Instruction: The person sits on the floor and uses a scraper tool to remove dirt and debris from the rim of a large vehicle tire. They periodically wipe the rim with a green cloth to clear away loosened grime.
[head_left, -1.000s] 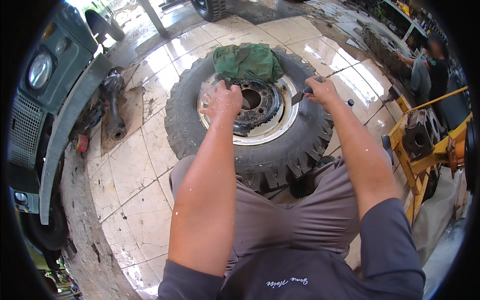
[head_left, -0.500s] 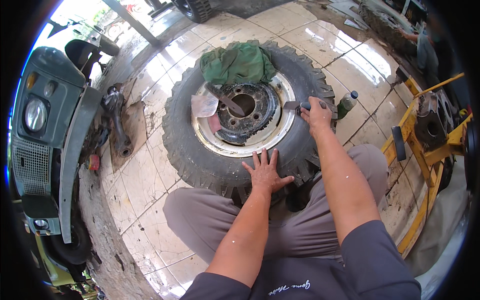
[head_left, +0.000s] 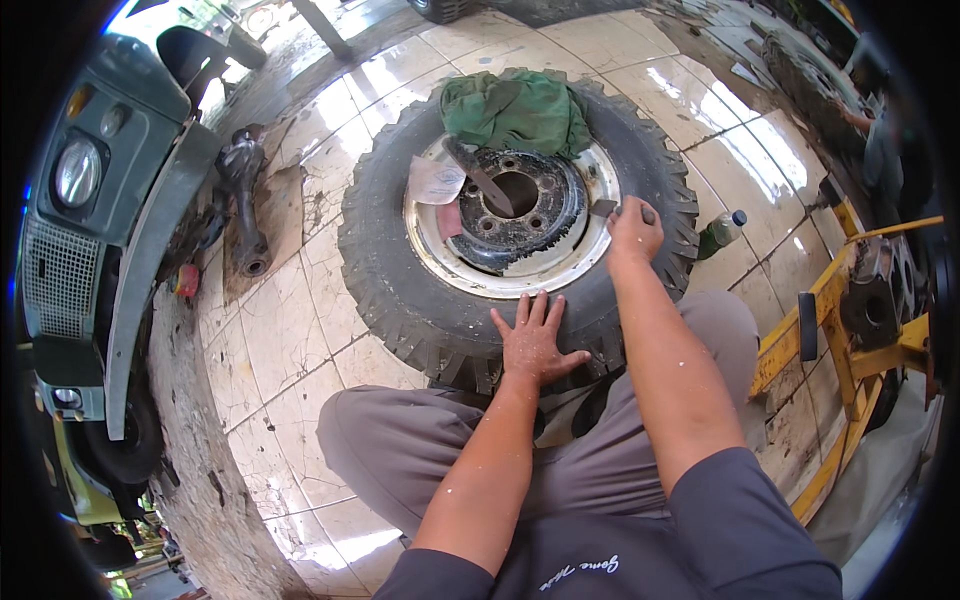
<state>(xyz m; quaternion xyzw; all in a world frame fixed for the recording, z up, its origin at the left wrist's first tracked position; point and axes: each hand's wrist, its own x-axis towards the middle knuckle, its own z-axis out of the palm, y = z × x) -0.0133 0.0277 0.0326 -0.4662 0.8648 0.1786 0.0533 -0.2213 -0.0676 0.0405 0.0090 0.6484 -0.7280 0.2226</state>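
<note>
A chunky-treaded tyre [head_left: 385, 260] lies flat on the floor before my knees, mounted on a worn white rim [head_left: 480, 291] with a black, chipped centre. My left hand [head_left: 535, 345] rests on the near sidewall, fingers spread, fingertips close to the rim. In my right hand [head_left: 636, 232] is a scraper [head_left: 603, 208], its flat blade touching or just above the rim's right side. A green cloth [head_left: 515, 112] drapes over the far sidewall. A flat dark metal tool [head_left: 475, 172] lies across the wheel centre, beside a pale paper-like sheet [head_left: 436, 181] and a pinkish piece [head_left: 449, 220].
Right of the tyre stands a green bottle with a dark cap [head_left: 720, 235]. Further right is a yellow metal stand [head_left: 830, 310] holding a machine part. On the left are a greasy shaft [head_left: 245, 200] on cardboard, a small red object [head_left: 187, 280] and a grey-green vehicle front [head_left: 75, 190].
The view has shifted, so the wheel sits slightly further right in the picture. My right hand has turned, with the scraper still at the rim's right side. My left hand stays on the sidewall.
</note>
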